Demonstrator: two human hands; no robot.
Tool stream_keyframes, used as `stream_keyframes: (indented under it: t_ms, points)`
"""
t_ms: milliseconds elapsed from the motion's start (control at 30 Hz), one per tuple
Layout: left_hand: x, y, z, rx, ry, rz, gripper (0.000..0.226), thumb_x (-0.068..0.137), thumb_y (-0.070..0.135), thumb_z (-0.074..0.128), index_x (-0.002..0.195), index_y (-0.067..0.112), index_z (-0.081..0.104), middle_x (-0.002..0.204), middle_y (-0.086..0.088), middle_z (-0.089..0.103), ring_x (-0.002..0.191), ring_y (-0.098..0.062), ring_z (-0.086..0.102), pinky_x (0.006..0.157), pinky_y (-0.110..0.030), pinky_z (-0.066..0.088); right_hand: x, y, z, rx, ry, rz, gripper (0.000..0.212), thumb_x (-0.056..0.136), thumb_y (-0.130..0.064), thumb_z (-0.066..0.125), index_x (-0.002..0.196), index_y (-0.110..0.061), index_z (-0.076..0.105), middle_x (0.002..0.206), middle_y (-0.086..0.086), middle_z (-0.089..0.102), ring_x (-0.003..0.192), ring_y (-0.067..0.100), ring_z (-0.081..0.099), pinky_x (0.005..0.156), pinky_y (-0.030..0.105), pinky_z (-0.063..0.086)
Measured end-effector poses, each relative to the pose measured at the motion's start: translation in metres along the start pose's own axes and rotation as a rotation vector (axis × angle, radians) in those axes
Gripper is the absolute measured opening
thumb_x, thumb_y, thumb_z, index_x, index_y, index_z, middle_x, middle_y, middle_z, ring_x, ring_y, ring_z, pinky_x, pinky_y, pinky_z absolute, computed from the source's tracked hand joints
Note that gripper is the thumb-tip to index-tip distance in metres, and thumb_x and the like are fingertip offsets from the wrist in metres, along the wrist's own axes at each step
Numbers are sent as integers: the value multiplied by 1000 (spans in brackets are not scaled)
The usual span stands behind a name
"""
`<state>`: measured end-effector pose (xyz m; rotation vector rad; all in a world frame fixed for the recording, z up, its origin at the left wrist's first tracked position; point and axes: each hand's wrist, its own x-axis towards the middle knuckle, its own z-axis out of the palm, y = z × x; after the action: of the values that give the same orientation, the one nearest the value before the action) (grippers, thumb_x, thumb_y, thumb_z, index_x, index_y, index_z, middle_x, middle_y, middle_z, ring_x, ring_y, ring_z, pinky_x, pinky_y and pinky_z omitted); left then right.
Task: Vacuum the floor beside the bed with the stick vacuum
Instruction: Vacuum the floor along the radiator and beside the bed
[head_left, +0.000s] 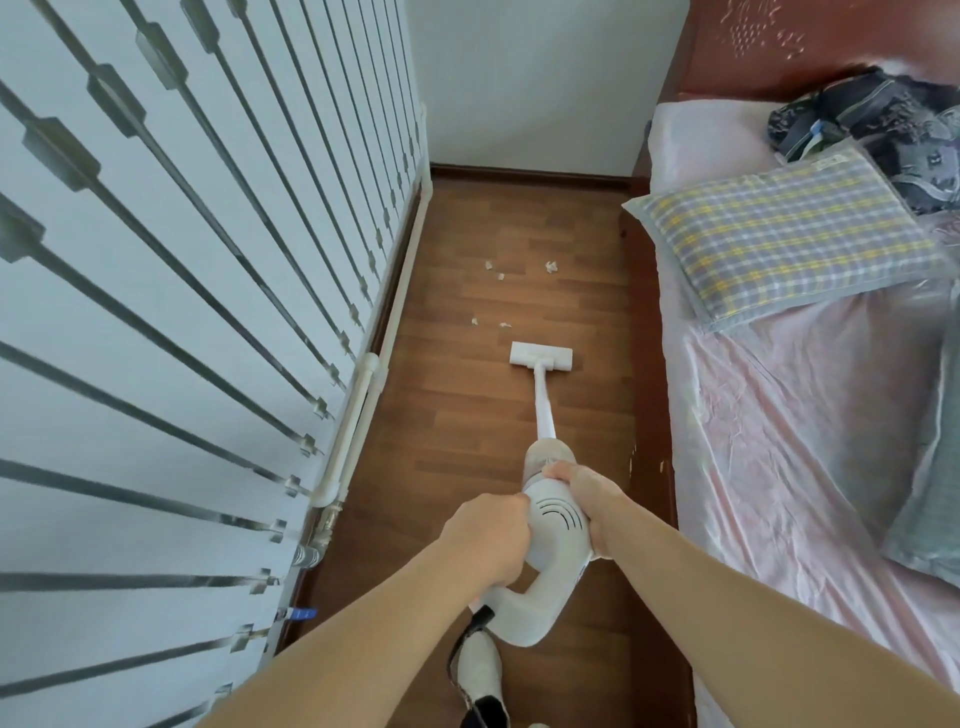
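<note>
both gripping the white stick vacuum (550, 525), left hand (488, 535) curled around its handle side, right hand (587, 499) clasped over the motor body, floor head (541, 356) flat on the wooden floor (467, 415) ahead, paper scraps (498, 275) just beyond, bed (779, 415) to the right, no readable writing.

The white stick vacuum (545, 467) slants down across the wood-plank floor (467, 426), its flat floor head (540, 356) resting mid-strip between the radiator edge and the bed (779, 415). White paper scraps (549, 267) lie just beyond the head.
</note>
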<state>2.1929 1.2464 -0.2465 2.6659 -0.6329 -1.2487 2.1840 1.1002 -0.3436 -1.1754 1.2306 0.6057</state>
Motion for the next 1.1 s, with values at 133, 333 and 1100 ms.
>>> stream_keyframes:
  t_ms: [133,333,1100]
  points:
    - [14,-13,-13,-18,-58,10,38,101,20,37,139,17,42,128,-11,57,111,-30,58,88,-39,50,5,-11,8,-14,-9,45,41,87,-39,75,115,-10,66,100,19,79,71,35,73,83,54,63]
    - [43,-16,-39,-49,-63,36,40,102,22,36,142,17,40,131,-11,55,113,-29,57,90,-38,49,23,-47,12,4,6,48,39,88,-38,74,116,-12,67,100,16,78,72,32,72,80,47,61]
    - [107,-21,-111,-20,-95,60,37,103,25,35,137,16,44,127,-11,57,110,-30,58,87,-39,50,46,-132,23,-21,-18,56,37,89,-39,68,116,-15,63,92,16,73,70,32,69,79,49,59]
